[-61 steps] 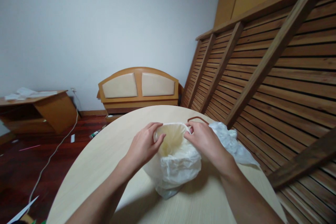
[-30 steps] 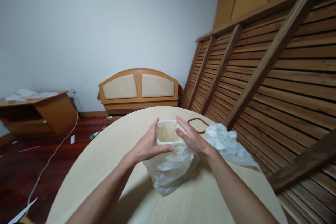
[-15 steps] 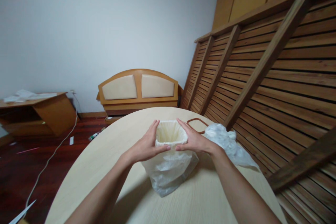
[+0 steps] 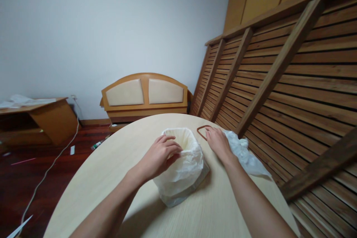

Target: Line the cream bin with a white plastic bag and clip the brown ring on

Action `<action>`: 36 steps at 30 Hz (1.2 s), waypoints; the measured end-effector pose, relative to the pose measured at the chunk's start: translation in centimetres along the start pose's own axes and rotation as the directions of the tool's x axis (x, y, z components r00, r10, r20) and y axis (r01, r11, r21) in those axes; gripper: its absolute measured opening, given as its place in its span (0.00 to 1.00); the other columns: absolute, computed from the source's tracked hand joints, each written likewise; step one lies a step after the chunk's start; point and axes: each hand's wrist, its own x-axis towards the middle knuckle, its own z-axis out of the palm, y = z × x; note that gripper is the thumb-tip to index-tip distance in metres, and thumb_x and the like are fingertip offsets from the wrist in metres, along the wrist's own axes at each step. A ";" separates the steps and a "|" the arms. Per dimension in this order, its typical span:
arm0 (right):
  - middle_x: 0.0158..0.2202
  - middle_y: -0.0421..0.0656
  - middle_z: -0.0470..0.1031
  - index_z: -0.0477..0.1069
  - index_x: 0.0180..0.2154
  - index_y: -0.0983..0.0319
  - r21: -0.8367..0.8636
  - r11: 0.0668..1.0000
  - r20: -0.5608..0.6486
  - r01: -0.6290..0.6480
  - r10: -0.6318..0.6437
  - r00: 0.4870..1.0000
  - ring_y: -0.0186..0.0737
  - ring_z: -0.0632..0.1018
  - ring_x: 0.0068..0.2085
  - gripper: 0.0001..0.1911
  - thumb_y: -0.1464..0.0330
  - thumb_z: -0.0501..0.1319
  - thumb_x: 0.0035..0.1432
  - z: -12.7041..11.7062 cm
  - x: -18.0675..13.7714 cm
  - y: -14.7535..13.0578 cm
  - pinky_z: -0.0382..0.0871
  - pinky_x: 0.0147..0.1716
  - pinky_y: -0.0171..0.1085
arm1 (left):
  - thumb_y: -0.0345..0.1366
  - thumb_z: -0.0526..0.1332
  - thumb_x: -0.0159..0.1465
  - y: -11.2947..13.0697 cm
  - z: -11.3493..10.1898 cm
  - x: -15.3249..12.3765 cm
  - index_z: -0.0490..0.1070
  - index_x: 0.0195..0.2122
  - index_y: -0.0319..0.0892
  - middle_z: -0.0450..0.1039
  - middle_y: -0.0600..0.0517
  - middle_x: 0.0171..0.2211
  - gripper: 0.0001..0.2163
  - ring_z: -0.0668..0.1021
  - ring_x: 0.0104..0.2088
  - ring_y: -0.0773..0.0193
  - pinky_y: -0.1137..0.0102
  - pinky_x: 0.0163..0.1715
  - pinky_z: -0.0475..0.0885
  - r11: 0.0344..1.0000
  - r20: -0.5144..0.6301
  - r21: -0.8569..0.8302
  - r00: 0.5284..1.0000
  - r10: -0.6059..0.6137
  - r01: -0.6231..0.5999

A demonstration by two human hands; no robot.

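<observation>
Left hand [image 4: 161,156] gripped bag-lined bin [image 4: 182,163] rim, fingers curled on plastic. Right hand [image 4: 218,143] reached brown ring [image 4: 201,131], fingers loosely spread, touching. Best: steady bin, lift ring level.

Both forearms are bare to the frame's edge, and the hands [image 4: 160,156] wear no rings or gloves.

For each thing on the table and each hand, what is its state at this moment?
small bin: upright, open on top, lined with a white bag.
bag liner: folded over the rim, hanging loose down the outside.
brown ring: flat on the table, touched by the right hand.
loose plastic bag: crumpled, lying beside the bin.
left hand: gripping the liner at the rim.
right hand: fingers on the ring.
</observation>
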 end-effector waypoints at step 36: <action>0.49 0.43 0.81 0.77 0.49 0.60 0.287 0.946 -0.065 0.150 -0.137 0.988 0.41 0.81 0.48 0.15 0.71 0.57 0.64 -5.5 0.4 -3.4 0.73 0.51 0.38 | 0.40 0.57 0.70 2.1 -2.3 -0.2 0.78 0.44 0.45 0.81 0.48 0.40 0.10 0.80 0.41 0.58 0.65 0.43 0.74 0.987 -0.032 -0.107 0.991 -0.128 0.124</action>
